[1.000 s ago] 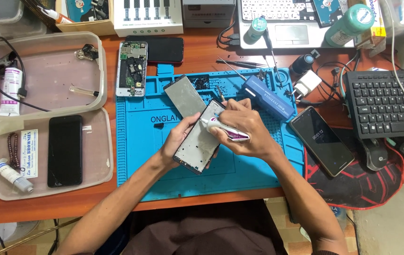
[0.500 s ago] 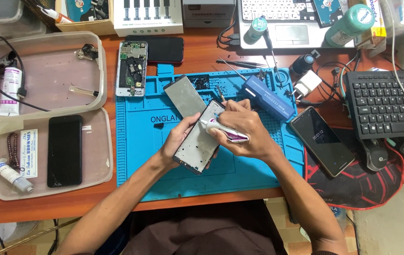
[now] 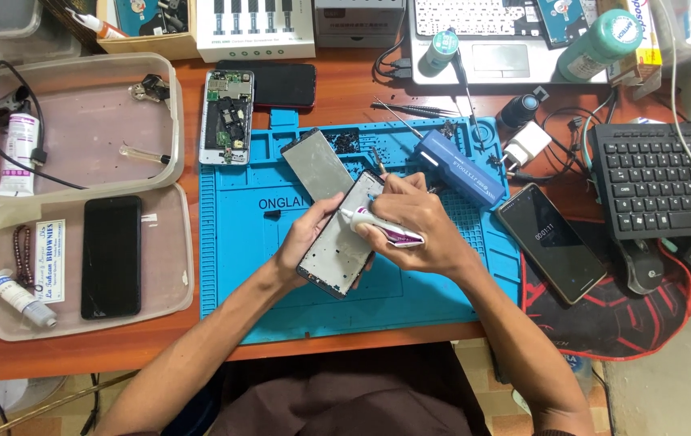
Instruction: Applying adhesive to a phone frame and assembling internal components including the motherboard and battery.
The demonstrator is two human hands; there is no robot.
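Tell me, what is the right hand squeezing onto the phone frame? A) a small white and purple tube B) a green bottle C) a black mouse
A: the right hand grips a small white and purple tube with its tip on the phone frame, which the left hand holds.

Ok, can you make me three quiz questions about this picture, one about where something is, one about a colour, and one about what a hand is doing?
1. Where is the opened phone showing its inner parts?
A. on the keyboard
B. at the blue mat's top-left corner
C. in the tray

2. What colour is the work mat?
A. blue
B. green
C. yellow

3. What is the right hand doing?
A. resting flat
B. typing
C. holding a small tube

Answers: 1 B, it lies by the mat's upper-left edge. 2 A, the mat is bright blue. 3 C, its fingers wrap the tube over the phone frame that the left hand holds.
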